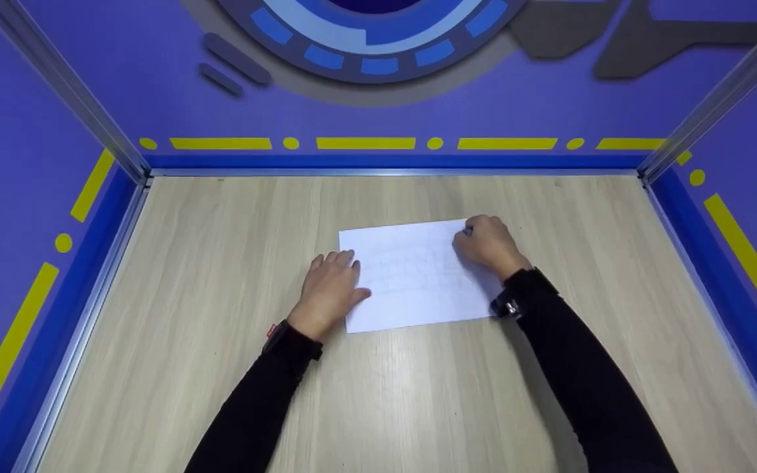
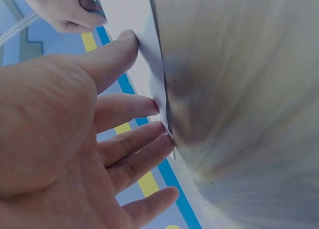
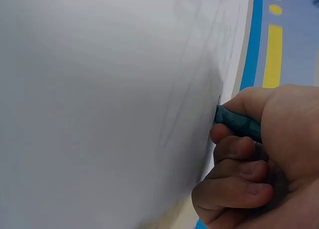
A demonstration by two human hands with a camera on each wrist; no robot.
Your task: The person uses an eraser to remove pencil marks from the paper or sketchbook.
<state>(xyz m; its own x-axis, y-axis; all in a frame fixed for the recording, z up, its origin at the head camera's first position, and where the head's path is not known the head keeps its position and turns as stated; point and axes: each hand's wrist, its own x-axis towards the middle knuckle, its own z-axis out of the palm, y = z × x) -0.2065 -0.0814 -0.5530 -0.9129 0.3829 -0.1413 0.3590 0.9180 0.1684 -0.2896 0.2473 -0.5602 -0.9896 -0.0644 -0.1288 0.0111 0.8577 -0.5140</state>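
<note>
Two black sleeves (image 1: 595,374) reach across a wooden bench (image 1: 411,401) to white paper (image 1: 411,282) near its middle. The left hand's (image 1: 330,286) grip is spread on the paper's left edge; the right hand's (image 1: 489,244) pinches a dark green stick (image 3: 239,123) near the far right corner. Pressing firmly left should keep the paper from slipping.

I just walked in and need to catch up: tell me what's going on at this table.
A person is working on a white sheet of paper that lies on the wood-grain table. Their left hand rests at the sheet's left edge. Their right hand pinches a small dark teal object near the far right corner, its tip at or just over the paper. Faint grey marks show on the sheet; exactly what the object is, I can't tell.
</note>
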